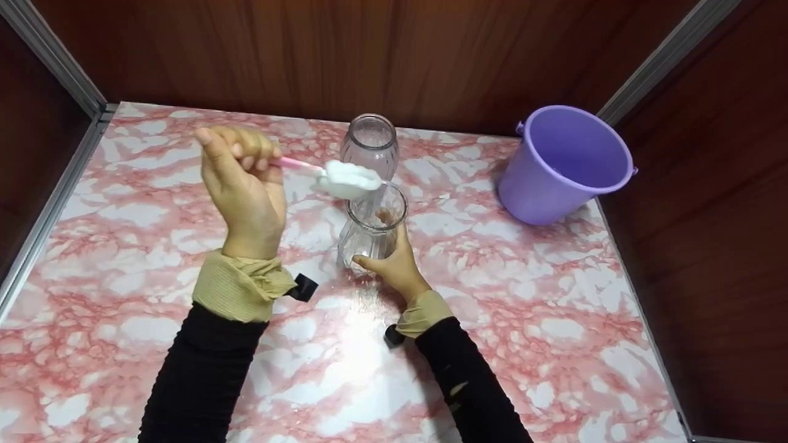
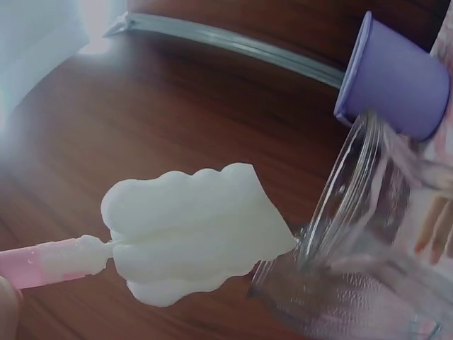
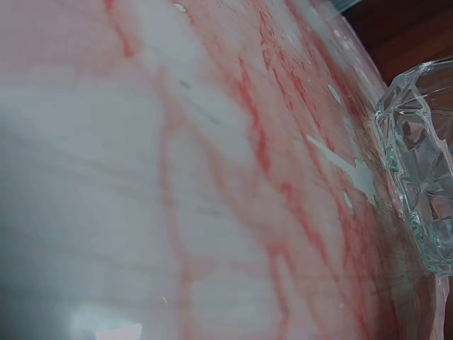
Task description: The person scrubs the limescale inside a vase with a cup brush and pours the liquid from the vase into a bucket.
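My left hand [image 1: 246, 184] holds the pink handle [image 1: 295, 163] of a bottle brush. Its white scalloped sponge head [image 1: 349, 179] hangs over the rim of a clear glass vase [image 1: 377, 215], overlapping it in the head view. In the left wrist view the sponge [image 2: 198, 230] points at the mouth of the vase [image 2: 347, 191]. With thumb in front and fingers around the far side, my right hand [image 1: 400, 264] grips this vase from the right. Only the faceted glass base [image 3: 421, 170] shows in the right wrist view; the hand itself is out of that frame.
A second glass vase [image 1: 371, 144] stands just behind the first, by the back panel. At the back right is a purple bucket [image 1: 542, 178]. Wet drops lie on the red-and-white marbled table [image 1: 523, 344] by the near vase. Brown panels [image 1: 246, 55] enclose the table.
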### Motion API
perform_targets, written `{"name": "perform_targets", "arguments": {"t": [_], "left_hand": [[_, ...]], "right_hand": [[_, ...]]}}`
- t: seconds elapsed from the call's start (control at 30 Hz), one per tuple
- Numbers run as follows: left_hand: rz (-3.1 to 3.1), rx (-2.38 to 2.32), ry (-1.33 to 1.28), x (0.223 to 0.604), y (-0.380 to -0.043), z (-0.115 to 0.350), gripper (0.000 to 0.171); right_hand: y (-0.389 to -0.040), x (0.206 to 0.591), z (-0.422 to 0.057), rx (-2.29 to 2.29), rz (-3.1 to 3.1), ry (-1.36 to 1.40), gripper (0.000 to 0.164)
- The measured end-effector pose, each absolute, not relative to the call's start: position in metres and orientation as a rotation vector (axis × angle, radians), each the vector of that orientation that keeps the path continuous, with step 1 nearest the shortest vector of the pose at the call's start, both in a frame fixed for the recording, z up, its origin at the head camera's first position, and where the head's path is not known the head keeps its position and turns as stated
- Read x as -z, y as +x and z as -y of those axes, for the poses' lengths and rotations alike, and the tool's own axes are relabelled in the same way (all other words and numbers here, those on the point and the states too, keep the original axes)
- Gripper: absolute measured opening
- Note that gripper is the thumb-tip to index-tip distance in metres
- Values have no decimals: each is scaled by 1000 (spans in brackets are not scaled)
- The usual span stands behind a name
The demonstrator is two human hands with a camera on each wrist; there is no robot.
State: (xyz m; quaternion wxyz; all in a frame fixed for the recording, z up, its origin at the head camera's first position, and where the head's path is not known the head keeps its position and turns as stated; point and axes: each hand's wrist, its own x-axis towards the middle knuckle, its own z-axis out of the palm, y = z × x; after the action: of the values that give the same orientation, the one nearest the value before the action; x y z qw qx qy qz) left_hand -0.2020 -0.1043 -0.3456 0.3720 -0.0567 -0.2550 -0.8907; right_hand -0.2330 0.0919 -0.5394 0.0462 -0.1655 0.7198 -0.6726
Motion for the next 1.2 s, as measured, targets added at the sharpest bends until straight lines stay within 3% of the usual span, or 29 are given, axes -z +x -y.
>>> {"name": "perform_targets", "arguments": {"t": [0.4, 0.93, 1.2], "left_hand": [[1001, 2210, -368, 367, -209, 72, 45], [1321, 2185, -515, 381, -218, 56, 13], [1629, 1858, -553, 390, -222, 55, 18]], "right_hand": [[-230, 540, -90, 2062, -2195, -463, 111], [-233, 544, -92, 2015, -2273, -423, 116], [-243, 567, -92, 2050, -2238, -402, 119]]}}
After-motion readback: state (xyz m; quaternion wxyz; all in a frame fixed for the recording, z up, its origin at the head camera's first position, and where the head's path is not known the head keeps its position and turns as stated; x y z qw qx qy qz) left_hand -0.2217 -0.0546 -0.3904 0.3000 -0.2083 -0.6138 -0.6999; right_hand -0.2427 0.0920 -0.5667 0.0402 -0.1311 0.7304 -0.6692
